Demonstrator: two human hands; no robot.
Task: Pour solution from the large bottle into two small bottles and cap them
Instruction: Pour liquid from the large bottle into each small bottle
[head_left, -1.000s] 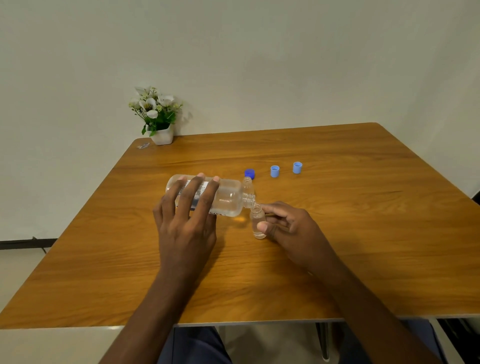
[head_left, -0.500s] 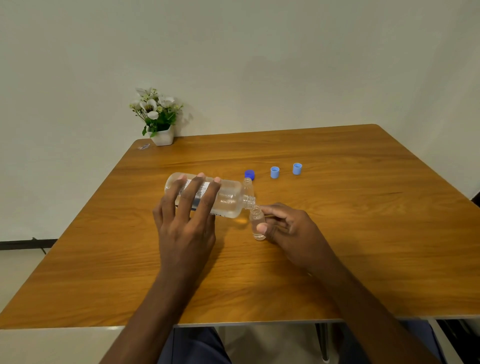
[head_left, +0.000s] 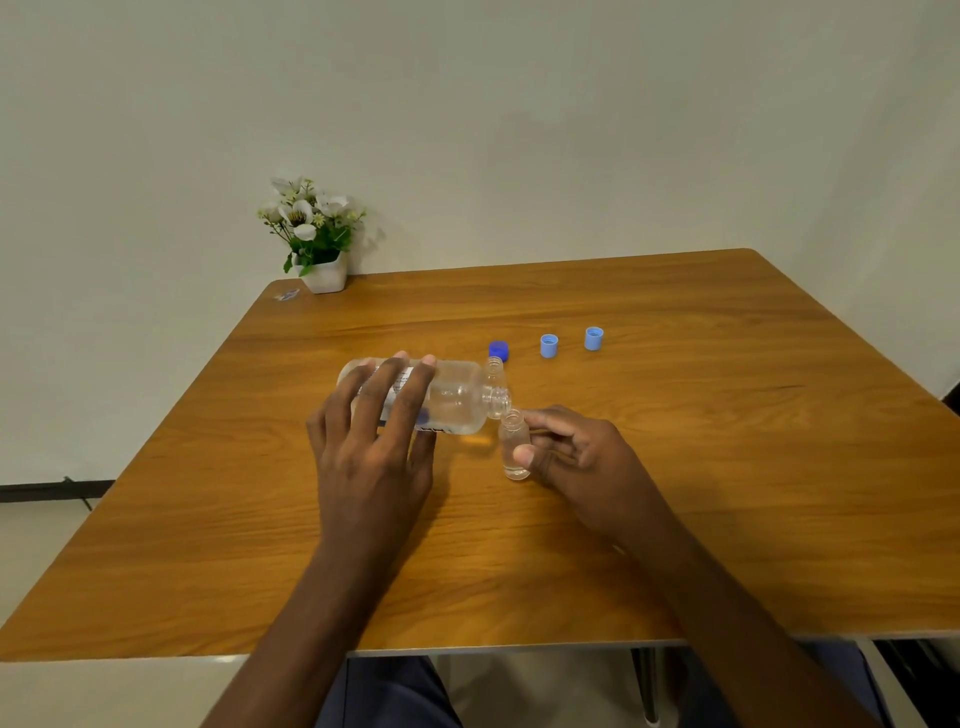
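My left hand (head_left: 371, 447) grips the large clear bottle (head_left: 457, 397), tipped on its side with its open neck over the mouth of a small clear bottle (head_left: 514, 447). My right hand (head_left: 582, 460) holds that small bottle upright on the wooden table (head_left: 675, 467); a little liquid lies at its bottom. A second small clear bottle (head_left: 494, 368) stands uncapped just behind the large bottle's neck. A dark blue cap (head_left: 498, 350) and two light blue caps (head_left: 549, 345) (head_left: 594, 338) lie in a row beyond.
A white pot of white flowers (head_left: 317, 244) stands at the table's far left corner, with a small scrap (head_left: 287, 295) beside it. A wall runs behind the table.
The large bottle's neck has dipped slightly lower over the small bottle. Both hands keep their holds and places.
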